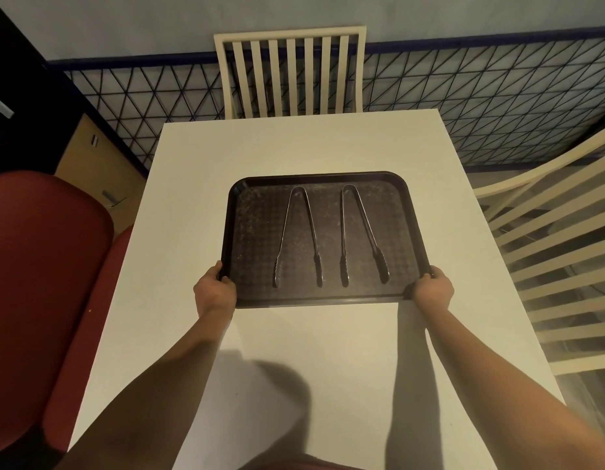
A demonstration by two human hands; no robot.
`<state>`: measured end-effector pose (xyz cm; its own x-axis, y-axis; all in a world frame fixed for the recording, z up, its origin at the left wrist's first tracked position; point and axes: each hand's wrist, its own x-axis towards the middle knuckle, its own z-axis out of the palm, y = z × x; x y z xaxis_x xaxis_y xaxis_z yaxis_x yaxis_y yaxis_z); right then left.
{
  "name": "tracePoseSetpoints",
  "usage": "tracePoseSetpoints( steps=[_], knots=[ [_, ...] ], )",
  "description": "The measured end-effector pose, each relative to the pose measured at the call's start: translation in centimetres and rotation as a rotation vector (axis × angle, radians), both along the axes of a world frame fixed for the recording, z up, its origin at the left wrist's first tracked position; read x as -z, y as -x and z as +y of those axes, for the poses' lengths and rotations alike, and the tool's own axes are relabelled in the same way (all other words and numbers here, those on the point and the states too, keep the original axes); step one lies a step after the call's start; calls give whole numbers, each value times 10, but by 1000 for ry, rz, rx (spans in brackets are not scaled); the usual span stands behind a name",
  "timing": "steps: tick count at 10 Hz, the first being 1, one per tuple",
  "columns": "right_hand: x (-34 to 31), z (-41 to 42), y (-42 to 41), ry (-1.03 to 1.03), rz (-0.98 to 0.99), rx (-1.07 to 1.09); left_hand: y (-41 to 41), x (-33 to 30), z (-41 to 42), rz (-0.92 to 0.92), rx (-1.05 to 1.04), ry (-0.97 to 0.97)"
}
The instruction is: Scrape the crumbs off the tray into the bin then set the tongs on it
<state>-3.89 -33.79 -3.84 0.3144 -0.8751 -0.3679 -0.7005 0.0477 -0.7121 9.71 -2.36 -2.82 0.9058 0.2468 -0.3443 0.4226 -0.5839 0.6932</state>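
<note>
Hands, left (214,290) and right (432,289), curl their fingers round the tray (328,301) with both tongs (299,235) lying on it, so the task looks finished and letting go remains.

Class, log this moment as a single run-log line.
left hand: grips tray corner | right hand: grips opposite corner | two tongs on tray | tray on table

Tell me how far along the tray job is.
Done: two pairs of metal tongs lie on the dark rectangular plastic tray. In hand: left hand and right hand grip its near corners on the white table. Left: pale specks show; no bin visible.
</note>
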Motion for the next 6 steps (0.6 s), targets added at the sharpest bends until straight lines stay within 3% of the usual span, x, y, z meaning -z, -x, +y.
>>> tracePoseSetpoints(
  steps=[3,6],
  knots=[
    [-7,-3,6,-42,4,-55,7,-6,1,-15,50,-28],
    [-26,6,25,45,111,-267,14,-24,8,-23,-105,-15]
  ],
)
